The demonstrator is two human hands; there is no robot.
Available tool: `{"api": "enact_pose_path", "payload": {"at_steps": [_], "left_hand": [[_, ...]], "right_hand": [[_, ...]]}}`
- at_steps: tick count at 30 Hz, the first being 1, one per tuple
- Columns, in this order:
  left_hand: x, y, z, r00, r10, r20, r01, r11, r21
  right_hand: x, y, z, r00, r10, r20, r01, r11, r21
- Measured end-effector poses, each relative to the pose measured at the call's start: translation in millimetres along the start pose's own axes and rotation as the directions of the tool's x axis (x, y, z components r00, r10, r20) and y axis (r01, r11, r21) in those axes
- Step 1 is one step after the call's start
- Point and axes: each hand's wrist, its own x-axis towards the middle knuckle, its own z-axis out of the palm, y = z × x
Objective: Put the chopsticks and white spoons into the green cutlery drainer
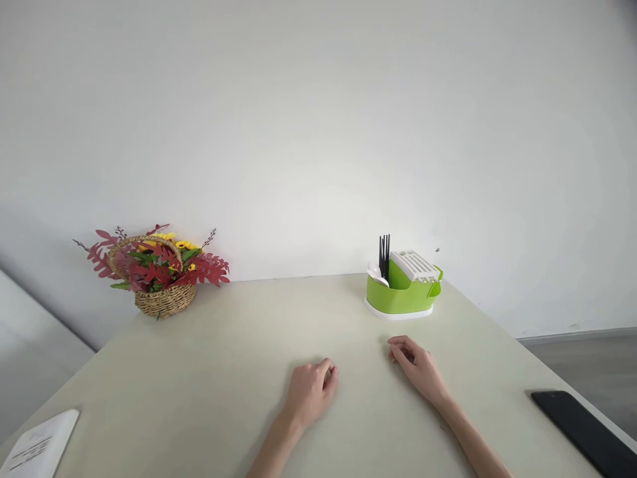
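My left hand [311,390] rests on the tabletop near the middle, curled into a loose fist. A small gap shows between its thumb and forefinger, and nothing is visible inside. To its right lies my right hand [417,365], also on the table, with fingers loosely bent and thumb a little apart; no object shows in it. Just beyond the right hand stands a green and white cutlery holder [398,300]. Black chopsticks [384,255] stand upright in it, beside white spoons [377,273]. A white slotted rack [417,265] tops its right part. Neither hand touches the holder.
A wicker basket [166,302] of red and yellow artificial flowers stands at the back left of the pale table [239,345]. A white object with printed lines [42,445] lies front left. A black phone [582,425] lies by the right edge. Behind the table rises a wall [308,133].
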Motion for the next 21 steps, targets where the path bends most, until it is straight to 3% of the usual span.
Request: {"api": "enact_pose_path", "payload": {"at_steps": [21], "left_hand": [[-0.4,0.0,0.1,1.0,0.002,-0.003,-0.002,1.0,0.003]], "right_hand": [[-0.8,2.6,0.0,1.0,-0.016,-0.008,0.016,1.0,0.007]]}}
